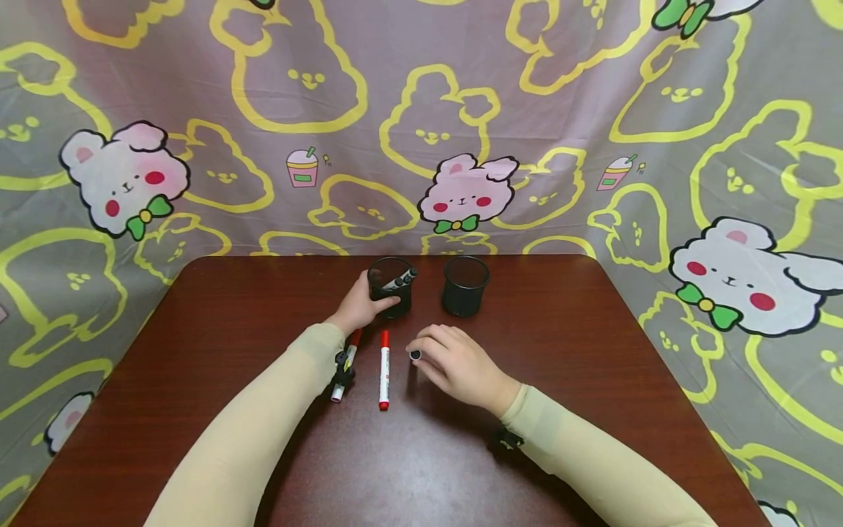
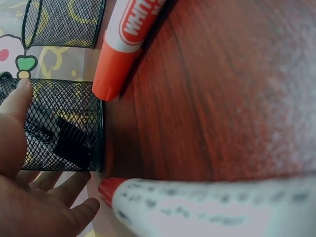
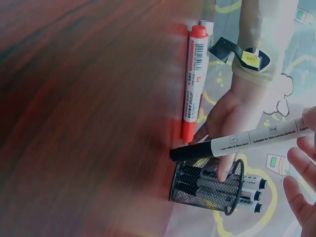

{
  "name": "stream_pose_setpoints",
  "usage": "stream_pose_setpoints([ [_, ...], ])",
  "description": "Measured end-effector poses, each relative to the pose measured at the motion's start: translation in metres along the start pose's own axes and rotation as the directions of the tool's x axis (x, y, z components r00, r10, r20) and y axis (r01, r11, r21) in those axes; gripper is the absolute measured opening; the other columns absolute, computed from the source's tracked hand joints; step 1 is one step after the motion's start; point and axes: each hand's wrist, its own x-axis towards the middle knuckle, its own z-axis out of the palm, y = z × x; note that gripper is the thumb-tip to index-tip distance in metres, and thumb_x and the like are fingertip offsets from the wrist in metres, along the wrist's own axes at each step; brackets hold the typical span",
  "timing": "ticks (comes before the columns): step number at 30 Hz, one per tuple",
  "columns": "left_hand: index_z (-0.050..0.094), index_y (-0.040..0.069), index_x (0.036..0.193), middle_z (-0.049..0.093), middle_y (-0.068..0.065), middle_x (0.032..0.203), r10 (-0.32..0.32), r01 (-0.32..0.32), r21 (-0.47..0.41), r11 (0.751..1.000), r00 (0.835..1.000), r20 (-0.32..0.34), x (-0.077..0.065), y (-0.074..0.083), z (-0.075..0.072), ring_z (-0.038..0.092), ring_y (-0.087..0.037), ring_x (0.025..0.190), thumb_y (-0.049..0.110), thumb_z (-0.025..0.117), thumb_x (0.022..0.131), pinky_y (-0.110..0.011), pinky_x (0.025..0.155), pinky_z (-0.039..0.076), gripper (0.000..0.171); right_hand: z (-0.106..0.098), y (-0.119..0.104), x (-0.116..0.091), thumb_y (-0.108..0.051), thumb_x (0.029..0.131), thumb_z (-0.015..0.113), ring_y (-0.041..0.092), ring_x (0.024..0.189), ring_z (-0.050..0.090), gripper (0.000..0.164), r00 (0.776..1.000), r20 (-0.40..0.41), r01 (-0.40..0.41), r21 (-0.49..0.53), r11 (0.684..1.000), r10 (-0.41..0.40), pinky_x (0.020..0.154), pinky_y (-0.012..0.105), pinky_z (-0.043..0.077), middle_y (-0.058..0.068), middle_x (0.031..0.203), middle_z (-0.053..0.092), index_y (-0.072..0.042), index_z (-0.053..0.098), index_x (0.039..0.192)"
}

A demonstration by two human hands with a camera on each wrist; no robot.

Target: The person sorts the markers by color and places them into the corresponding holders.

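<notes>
My left hand (image 1: 358,306) grips a black mesh pen cup (image 1: 403,295) at the back of the table, thumb on its near side. In the right wrist view, 3 black-capped markers (image 3: 253,195) stick out of that cup. My right hand (image 1: 461,364) pinches another black marker (image 3: 259,139) with a white barrel, above the table and apart from the cup. Between the hands lies a red whiteboard marker (image 1: 385,372). A second red marker (image 1: 338,392) lies beneath the left wrist, which partly hides it.
To the right of the held cup stands another black mesh cup (image 1: 464,298); no markers show above its rim. A cartoon-print curtain (image 1: 369,146) hangs behind the brown table (image 1: 560,329) and along its sides.
</notes>
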Motion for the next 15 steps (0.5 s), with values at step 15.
stream_pose_setpoints([
  [15,0.033,-0.002,0.153,0.048,-0.023,0.149,0.014,-0.014,-0.012,1.0,1.0,-0.008,0.002,-0.004,0.001,0.049,-0.038,0.139,0.026,0.08,0.092,-0.053,0.119,0.038,0.082,-0.012,-0.001,0.003,-0.018,0.095,0.074,0.016,0.105,0.063,0.022,0.979,-0.097,-0.174,0.071,0.982,0.181,0.092,0.038,0.052,-0.002,0.109,0.067,-0.013,0.067,0.115],
])
